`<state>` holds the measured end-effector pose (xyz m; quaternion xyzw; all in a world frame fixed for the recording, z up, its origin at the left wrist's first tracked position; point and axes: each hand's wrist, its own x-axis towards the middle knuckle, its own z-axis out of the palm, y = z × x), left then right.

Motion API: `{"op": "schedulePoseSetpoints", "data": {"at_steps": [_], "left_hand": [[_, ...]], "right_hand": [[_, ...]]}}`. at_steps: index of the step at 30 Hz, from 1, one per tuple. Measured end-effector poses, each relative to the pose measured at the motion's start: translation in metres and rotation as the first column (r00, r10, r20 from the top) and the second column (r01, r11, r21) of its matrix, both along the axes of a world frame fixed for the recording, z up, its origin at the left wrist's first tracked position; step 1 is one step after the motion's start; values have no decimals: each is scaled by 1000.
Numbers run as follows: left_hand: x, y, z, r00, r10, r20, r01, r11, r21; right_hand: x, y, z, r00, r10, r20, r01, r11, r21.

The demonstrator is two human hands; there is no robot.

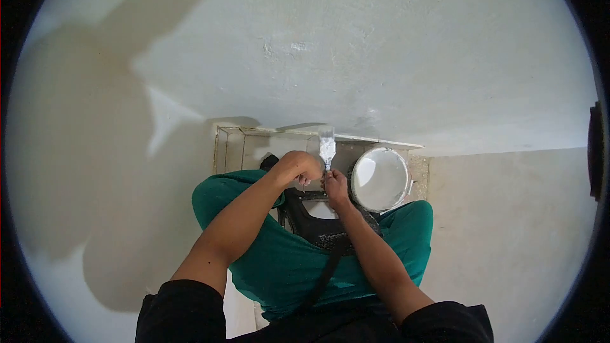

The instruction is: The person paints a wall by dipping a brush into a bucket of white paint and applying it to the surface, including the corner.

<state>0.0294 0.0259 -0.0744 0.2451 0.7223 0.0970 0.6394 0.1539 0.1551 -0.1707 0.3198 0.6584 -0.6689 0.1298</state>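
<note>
My right hand (335, 188) is closed round the handle of a putty knife (326, 145), its flat blade pointing up toward the wall and smeared white. Just left of it is my left hand (303, 166), bent at the wrist with the fingers curled in; what they hold, if anything, is hidden. To the right of my right hand stands a round white bucket (381, 180) with white material inside and smears on its rim.
A pale wall (356, 57) with rough patches fills the view ahead. Below it runs a tiled floor strip (254, 147). A black openwork object (324, 232) is between my green-clad knees. My shadow falls on the wall at left. Something dark (595, 152) is at the right edge.
</note>
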Motion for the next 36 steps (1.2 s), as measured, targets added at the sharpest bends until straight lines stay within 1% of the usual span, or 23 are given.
{"op": "schedulePoseSetpoints", "data": {"at_steps": [1,2,4,5,6,7,8,10,13,14,15,16,17,18,19,20,22,23,25,28,31,34,36], "left_hand": [[0,2,-5,1000,16,19,-15,1000,-10],[0,2,-11,999,30,40,-29,999,-23],[1,1,-11,998,50,27,-49,998,-42],[1,0,-11,998,61,22,-60,997,-52],[1,-1,-14,997,69,23,-68,997,-43],[0,-2,-17,997,77,24,-76,996,-35],[1,-2,-21,996,85,26,-84,996,-26],[-1,-3,-14,995,101,1,-101,995,-10],[0,-6,3,994,109,-9,-109,994,-3],[-2,-6,8,994,111,-10,-111,994,-1],[-3,-4,5,995,104,-2,-104,995,-12],[-3,-3,1,996,93,8,-93,995,-26],[-2,-2,-4,997,81,19,-80,996,-39],[-2,-1,-4,999,48,12,-48,998,-32],[-3,0,-2,1000,16,2,-16,1000,-23],[-4,1,0,1000,-16,-9,16,1000,-13],[-2,6,-14,1000,-13,14,13,1000,-18],[-3,8,-22,1000,-12,24,13,1000,-23],[-4,9,-12,1000,-19,6,19,999,-30],[-7,7,-9,1000,7,-12,-8,998,-57],[-6,8,-7,1000,17,-11,-17,999,-40],[-7,8,-11,1000,10,1,-10,999,-37],[-7,9,-16,1000,3,14,-3,999,-41]], "right_hand": [[-2,-1,0,992,35,118,-48,992,116],[-8,-2,-1,978,40,202,-60,994,93],[-24,-3,-18,928,53,370,-74,996,42],[-33,0,-27,852,390,349,-486,838,248],[-43,8,-38,637,658,401,-765,481,427],[-50,13,-47,470,760,450,-830,206,518],[-57,18,-55,310,805,506,-793,-74,605],[-69,21,-58,251,828,502,-651,-240,720],[-70,19,-52,321,823,469,-554,-238,798],[-68,15,-50,600,766,231,-621,263,738],[-61,14,-61,842,536,70,-490,703,515],[-49,12,-61,937,345,48,-341,884,318],[-36,9,-61,993,108,51,-114,985,126],[-21,7,-45,997,25,75,-31,997,70],[-11,9,-42,993,-56,102,55,998,17],[-9,13,-42,987,-30,155,25,999,31],[-4,29,-60,965,19,263,-34,998,52],[-5,33,-68,961,8,278,-30,997,76],[-17,34,-74,952,-9,304,-28,993,116],[-35,35,-83,930,-108,351,101,994,39],[-48,36,-94,942,-88,325,38,987,156],[-60,42,-90,948,-15,318,-19,994,104],[-66,42,-85,967,-52,250,45,998,35]]}}
